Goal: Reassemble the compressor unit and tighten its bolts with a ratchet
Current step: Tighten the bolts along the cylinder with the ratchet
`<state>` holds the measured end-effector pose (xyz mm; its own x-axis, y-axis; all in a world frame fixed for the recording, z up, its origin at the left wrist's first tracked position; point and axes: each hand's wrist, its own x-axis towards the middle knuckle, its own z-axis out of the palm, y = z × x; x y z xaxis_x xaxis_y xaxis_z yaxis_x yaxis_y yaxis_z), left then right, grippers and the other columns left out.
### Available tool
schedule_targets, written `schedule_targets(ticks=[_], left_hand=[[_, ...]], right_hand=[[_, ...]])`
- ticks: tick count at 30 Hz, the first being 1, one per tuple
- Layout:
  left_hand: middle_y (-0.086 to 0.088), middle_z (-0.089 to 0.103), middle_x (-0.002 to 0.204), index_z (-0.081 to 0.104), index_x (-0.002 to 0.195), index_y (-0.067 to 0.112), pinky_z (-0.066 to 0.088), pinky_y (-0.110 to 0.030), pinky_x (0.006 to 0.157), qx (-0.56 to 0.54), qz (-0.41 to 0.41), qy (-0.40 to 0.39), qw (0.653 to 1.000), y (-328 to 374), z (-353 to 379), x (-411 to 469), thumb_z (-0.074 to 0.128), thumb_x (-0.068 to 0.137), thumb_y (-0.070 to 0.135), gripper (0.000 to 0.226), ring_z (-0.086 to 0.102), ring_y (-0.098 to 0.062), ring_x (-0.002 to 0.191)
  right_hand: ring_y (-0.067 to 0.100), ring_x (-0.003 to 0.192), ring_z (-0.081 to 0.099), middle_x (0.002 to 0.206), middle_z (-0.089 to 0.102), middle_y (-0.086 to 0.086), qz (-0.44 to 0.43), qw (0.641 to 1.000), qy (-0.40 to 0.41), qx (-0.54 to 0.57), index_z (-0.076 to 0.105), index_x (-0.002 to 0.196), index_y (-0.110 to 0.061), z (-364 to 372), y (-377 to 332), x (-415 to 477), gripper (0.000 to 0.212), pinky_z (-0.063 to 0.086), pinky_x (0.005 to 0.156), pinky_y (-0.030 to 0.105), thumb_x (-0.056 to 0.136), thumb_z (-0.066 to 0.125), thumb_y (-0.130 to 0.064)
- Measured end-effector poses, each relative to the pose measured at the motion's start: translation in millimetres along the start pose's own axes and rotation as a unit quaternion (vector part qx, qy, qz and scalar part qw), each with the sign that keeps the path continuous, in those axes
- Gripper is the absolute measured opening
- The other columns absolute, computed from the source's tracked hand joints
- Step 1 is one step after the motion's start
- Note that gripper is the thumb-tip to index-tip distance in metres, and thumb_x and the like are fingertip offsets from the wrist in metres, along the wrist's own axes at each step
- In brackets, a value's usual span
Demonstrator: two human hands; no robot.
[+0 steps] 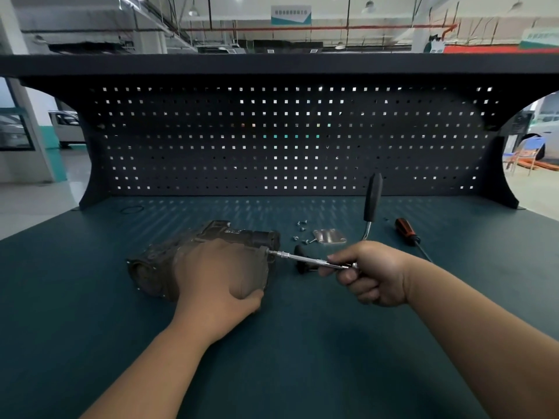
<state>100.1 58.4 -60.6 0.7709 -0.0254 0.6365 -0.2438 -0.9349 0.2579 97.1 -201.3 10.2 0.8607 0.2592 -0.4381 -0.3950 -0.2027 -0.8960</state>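
The dark metal compressor unit (pixel 154 261) lies on its side on the green bench. My left hand (pixel 220 276) rests over its right half, thumb curled under the near edge. My right hand (pixel 367 272) grips the head of a ratchet (pixel 370 204), whose black handle stands up toward the pegboard. A long silver extension bar (pixel 299 257) runs from that hand leftward into the compressor's right end face. Several small loose bolts (pixel 301 231) and a flat silver cover plate (pixel 329 236) lie behind the extension. A small black part (pixel 301 267) sits partly hidden under the bar.
An orange-and-black screwdriver (pixel 406 231) lies to the right of the ratchet. A thin black O-ring (pixel 131 209) lies at the back left. The dark pegboard (pixel 287 140) closes off the back of the green bench top (pixel 287 343).
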Motion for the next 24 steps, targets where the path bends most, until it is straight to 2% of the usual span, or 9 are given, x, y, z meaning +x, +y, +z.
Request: schedule_targets(ticks=[3,5,8,11,13,15,19,22,24], left_hand=[[0.011,0.032,0.135,0.043,0.131,0.039,-0.006,-0.044,0.115,-0.002,-0.001,0.002,1.0,-0.2,0.4,-0.6,0.05,0.054,0.074,0.085,0.013,-0.015,0.131],[0.011,0.032,0.135,0.042,0.131,0.039,-0.007,-0.043,0.115,-0.003,-0.002,0.003,1.0,-0.4,0.5,-0.4,0.05,0.054,0.073,0.085,0.013,-0.014,0.13],[0.01,0.031,0.136,0.041,0.132,0.04,-0.007,-0.043,0.115,0.0,-0.002,0.005,1.0,-0.4,2.0,0.5,0.05,0.054,0.074,0.085,0.013,-0.015,0.131],[0.011,0.03,0.137,0.041,0.132,0.04,-0.007,-0.042,0.114,0.0,-0.004,0.008,1.0,-0.8,3.5,0.8,0.048,0.054,0.074,0.085,0.013,-0.015,0.131],[0.011,0.03,0.136,0.04,0.131,0.04,-0.007,-0.042,0.114,0.002,-0.003,0.011,1.0,-0.8,4.1,0.8,0.048,0.054,0.074,0.085,0.013,-0.015,0.131],[0.011,0.03,0.135,0.04,0.131,0.039,-0.004,-0.045,0.114,0.004,-0.002,0.011,1.0,-1.1,4.2,1.4,0.047,0.054,0.074,0.085,0.013,-0.015,0.13],[0.009,0.031,0.136,0.039,0.132,0.039,-0.003,-0.046,0.115,0.001,-0.004,0.005,1.0,-2.0,4.8,2.4,0.048,0.054,0.073,0.086,0.013,-0.016,0.13],[0.007,0.031,0.137,0.04,0.132,0.038,-0.003,-0.046,0.115,-0.006,-0.001,0.003,1.0,-2.4,5.2,1.9,0.058,0.057,0.069,0.083,0.013,-0.017,0.131],[0.006,0.03,0.137,0.04,0.132,0.037,-0.003,-0.046,0.115,-0.008,0.0,0.002,1.0,-2.6,5.3,1.6,0.061,0.059,0.067,0.082,0.012,-0.015,0.13]], right_hand=[[0.009,0.036,0.027,0.051,0.041,-0.003,-0.104,0.986,0.05,-0.123,0.068,0.089,-0.01,3.3,10.6,-0.8,0.022,0.022,0.036,0.019,0.097,0.054,-0.025],[0.01,0.045,0.045,0.058,0.054,-0.005,-0.211,0.926,0.137,-0.28,0.071,0.084,-0.02,3.2,15.7,-2.4,0.016,0.037,0.044,0.024,0.092,0.06,-0.028],[0.018,0.071,0.058,0.08,0.061,-0.006,-0.327,0.73,0.201,-0.565,0.061,0.089,-0.028,-2.2,18.5,-4.6,0.009,0.046,0.061,0.033,0.094,0.053,-0.027],[0.023,0.062,0.063,0.087,0.066,-0.001,-0.393,0.483,0.266,-0.735,0.068,0.105,-0.018,-7.0,22.2,0.5,0.033,0.043,0.047,0.028,0.073,0.078,-0.014],[0.025,0.054,0.062,0.076,0.066,0.004,-0.469,0.44,0.297,-0.706,0.074,0.095,-0.009,-10.4,26.0,3.2,0.043,0.044,0.041,0.026,0.055,0.086,-0.003],[0.028,0.061,0.063,0.075,0.064,0.002,-0.493,0.493,0.27,-0.664,0.073,0.092,-0.011,-8.8,22.8,2.5,0.025,0.049,0.046,0.031,0.068,0.079,-0.007],[0.007,0.06,0.054,0.064,0.054,-0.014,-0.365,0.732,0.197,-0.54,0.065,0.083,-0.02,-8.2,8.8,-0.3,0.007,0.043,0.055,0.029,0.088,0.06,-0.021],[0.008,0.039,0.033,0.052,0.042,-0.006,-0.186,0.951,0.085,-0.231,0.066,0.085,-0.014,-1.1,-0.8,1.2,0.011,0.026,0.04,0.02,0.092,0.058,-0.018],[0.007,0.035,0.019,0.049,0.031,-0.003,-0.096,0.99,0.054,-0.09,0.065,0.087,-0.007,1.4,-4.2,2.2,0.018,0.015,0.035,0.018,0.093,0.053,-0.018]])
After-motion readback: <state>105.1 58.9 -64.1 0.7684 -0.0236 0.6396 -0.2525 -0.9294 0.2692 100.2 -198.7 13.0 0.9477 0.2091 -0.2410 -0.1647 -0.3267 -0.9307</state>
